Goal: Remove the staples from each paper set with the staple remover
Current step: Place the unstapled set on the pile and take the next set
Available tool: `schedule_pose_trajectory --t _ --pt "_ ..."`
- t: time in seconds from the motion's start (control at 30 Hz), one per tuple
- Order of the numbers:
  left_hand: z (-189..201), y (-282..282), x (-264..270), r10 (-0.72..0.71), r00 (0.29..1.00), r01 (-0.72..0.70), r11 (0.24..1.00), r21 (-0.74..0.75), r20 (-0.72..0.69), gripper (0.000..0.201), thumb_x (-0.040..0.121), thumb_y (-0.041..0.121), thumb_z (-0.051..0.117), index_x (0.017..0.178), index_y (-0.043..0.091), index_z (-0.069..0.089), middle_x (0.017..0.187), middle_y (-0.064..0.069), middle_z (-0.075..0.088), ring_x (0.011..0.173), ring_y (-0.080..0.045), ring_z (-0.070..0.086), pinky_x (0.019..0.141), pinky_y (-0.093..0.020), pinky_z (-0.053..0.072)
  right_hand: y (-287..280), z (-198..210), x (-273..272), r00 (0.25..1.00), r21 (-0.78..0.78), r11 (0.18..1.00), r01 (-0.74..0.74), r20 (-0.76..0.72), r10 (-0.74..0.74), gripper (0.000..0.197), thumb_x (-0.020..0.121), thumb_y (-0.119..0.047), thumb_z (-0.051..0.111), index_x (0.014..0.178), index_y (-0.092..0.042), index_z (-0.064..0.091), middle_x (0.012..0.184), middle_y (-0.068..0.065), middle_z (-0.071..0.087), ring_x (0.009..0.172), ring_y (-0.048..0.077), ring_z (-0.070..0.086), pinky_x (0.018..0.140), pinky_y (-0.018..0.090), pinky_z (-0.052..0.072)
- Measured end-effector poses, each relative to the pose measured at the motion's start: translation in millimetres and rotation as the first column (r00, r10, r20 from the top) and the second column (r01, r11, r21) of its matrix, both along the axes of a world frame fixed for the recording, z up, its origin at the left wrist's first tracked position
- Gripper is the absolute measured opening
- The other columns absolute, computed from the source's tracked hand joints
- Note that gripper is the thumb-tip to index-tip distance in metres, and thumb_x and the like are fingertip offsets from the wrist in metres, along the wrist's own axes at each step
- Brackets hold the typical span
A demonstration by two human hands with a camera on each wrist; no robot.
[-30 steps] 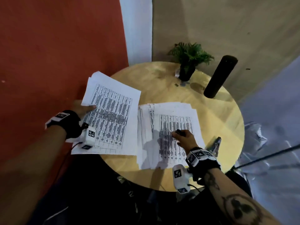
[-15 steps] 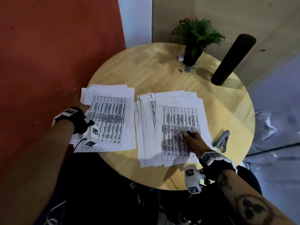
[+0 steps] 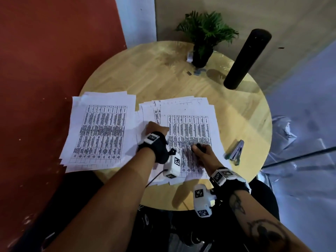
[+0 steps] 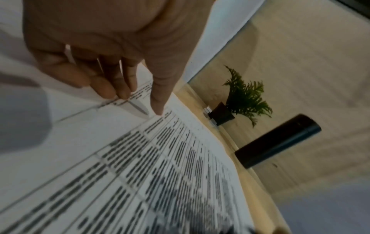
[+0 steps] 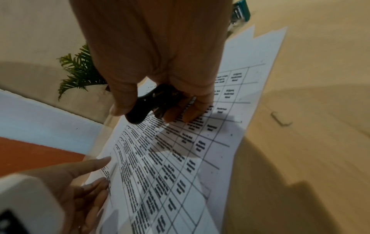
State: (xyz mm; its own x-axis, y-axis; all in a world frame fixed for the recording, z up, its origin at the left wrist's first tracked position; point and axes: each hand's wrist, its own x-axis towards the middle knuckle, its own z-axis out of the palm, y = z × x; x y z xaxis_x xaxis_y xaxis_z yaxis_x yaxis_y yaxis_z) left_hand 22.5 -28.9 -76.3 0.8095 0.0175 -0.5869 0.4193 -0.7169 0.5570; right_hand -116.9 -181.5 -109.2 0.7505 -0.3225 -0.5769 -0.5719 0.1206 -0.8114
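Two piles of printed sheets lie on the round wooden table (image 3: pixel 145 73): a left stack (image 3: pixel 101 131) and a fanned right stack (image 3: pixel 190 124). My right hand (image 3: pixel 201 151) rests on the right stack's top sheet and grips the black staple remover (image 5: pixel 152 102) between thumb and curled fingers. My left hand (image 3: pixel 158 129) lies at that stack's left edge. Its fingers (image 4: pixel 112 88) are straight and touch the paper, and the thumb tip sits on the top sheet (image 4: pixel 180 158). No staple in the paper is visible.
A teal and silver stapler (image 3: pixel 235 151) lies right of the right stack, near the table's rim. A loose staple (image 5: pixel 281 118) sits on bare wood beside the paper. A potted plant (image 3: pixel 203 39) and a black cylinder (image 3: pixel 245 59) stand at the back.
My left hand has left the left stack and moved right to the left edge of the right stack. My right hand stays on the right stack, still holding the staple remover.
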Motion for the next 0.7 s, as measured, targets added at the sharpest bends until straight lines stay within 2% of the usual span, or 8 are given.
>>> schedule_pose_trajectory --t 0.07,0.2,0.3,0.4,0.5,0.57,0.63,0.7 --pt "-4.0 -5.4 -3.1 -0.002 1.0 0.002 1.0 0.016 -0.004 0.054 0.079 0.039 0.071 0.112 -0.002 0.06 0.11 -0.016 0.068 0.089 -0.031 0.068 0.085 -0.039 0.056 -1.2 -1.8 -1.2 1.0 0.031 0.999 0.009 0.003 -0.009 0.038 0.09 -0.028 0.06 0.117 -0.009 0.042 0.101 0.007 0.054 0.081 0.018 0.053 0.065 0.031 0.042" --pt "-3.0 -10.4 -3.1 -0.04 0.999 0.04 0.999 0.018 -0.02 0.064 0.083 0.042 0.068 0.127 -0.001 0.052 0.128 -0.017 0.059 0.111 -0.033 0.06 0.096 -0.039 0.049 -1.2 -3.4 -0.8 1.0 0.052 0.998 0.018 0.01 -0.019 0.038 0.089 -0.028 0.061 0.117 -0.009 0.043 0.097 0.006 0.053 0.076 0.016 0.051 0.061 0.029 0.04" --pt "-5.4 -14.5 -3.6 0.019 0.999 -0.015 0.993 -0.121 0.027 0.068 0.09 0.037 0.061 0.144 0.006 0.034 0.147 -0.013 0.041 0.13 -0.033 0.045 0.105 -0.039 0.041 -1.1 -3.7 -1.3 1.0 0.034 0.999 0.006 0.021 -0.007 0.039 0.089 -0.028 0.061 0.118 -0.009 0.043 0.091 0.002 0.052 0.071 0.012 0.048 0.057 0.026 0.038" --pt "-12.6 -13.7 -7.1 0.057 0.997 -0.044 0.976 -0.213 0.058 0.059 0.092 0.024 0.061 0.141 0.001 0.039 0.145 -0.013 0.043 0.131 -0.032 0.044 0.105 -0.033 0.038 -1.4 -3.7 -2.2 1.0 0.034 0.999 0.006 0.016 -0.007 0.043 0.089 -0.027 0.062 0.121 -0.004 0.045 0.092 0.002 0.054 0.072 0.013 0.049 0.06 0.027 0.039" --pt "-15.1 -5.9 -11.6 0.074 0.988 -0.031 0.957 -0.289 0.138 0.052 0.084 0.024 0.07 0.124 -0.006 0.056 0.129 -0.02 0.058 0.121 -0.033 0.053 0.102 -0.037 0.041 -6.9 7.5 -4.4 0.992 0.101 0.99 0.103 0.058 -0.11 0.04 0.087 -0.02 0.064 0.122 -0.002 0.056 0.094 0.003 0.062 0.075 0.012 0.055 0.062 0.023 0.041" --pt "-12.7 -0.3 -12.9 0.083 0.97 -0.003 0.945 -0.327 0.23 0.051 0.073 0.037 0.077 0.102 -0.005 0.067 0.107 -0.019 0.068 0.101 -0.031 0.064 0.091 -0.039 0.05 -17.2 22.1 -3.5 0.968 0.155 0.965 0.211 0.107 -0.229 0.038 0.085 -0.014 0.066 0.12 -0.003 0.059 0.103 0.008 0.065 0.081 0.012 0.059 0.065 0.023 0.042" --pt "-7.0 4.4 -13.8 0.089 0.943 0.035 0.931 -0.364 0.32 0.05 0.062 0.052 0.075 0.076 0.005 0.064 0.076 -0.009 0.063 0.071 -0.019 0.058 0.07 -0.03 0.046 -32.2 37.7 1.0 0.933 0.218 0.934 0.284 0.163 -0.322 0.043 0.079 -0.012 0.07 0.12 -0.006 0.059 0.112 0.009 0.063 0.088 0.012 0.061 0.071 0.024 0.043" --pt "15.5 7.2 -18.5 0.113 0.929 0.067 0.886 -0.459 0.354 0.035 0.07 0.036 0.078 0.077 0.005 0.063 0.058 0.006 0.054 0.058 -0.011 0.05 0.061 -0.025 0.038 -46.9 57.2 8.4 0.908 0.231 0.927 0.297 0.231 -0.348 0.052 0.07 -0.017 0.076 0.119 -0.008 0.06 0.128 0.009 0.056 0.093 0.011 0.061 0.07 0.02 0.043"
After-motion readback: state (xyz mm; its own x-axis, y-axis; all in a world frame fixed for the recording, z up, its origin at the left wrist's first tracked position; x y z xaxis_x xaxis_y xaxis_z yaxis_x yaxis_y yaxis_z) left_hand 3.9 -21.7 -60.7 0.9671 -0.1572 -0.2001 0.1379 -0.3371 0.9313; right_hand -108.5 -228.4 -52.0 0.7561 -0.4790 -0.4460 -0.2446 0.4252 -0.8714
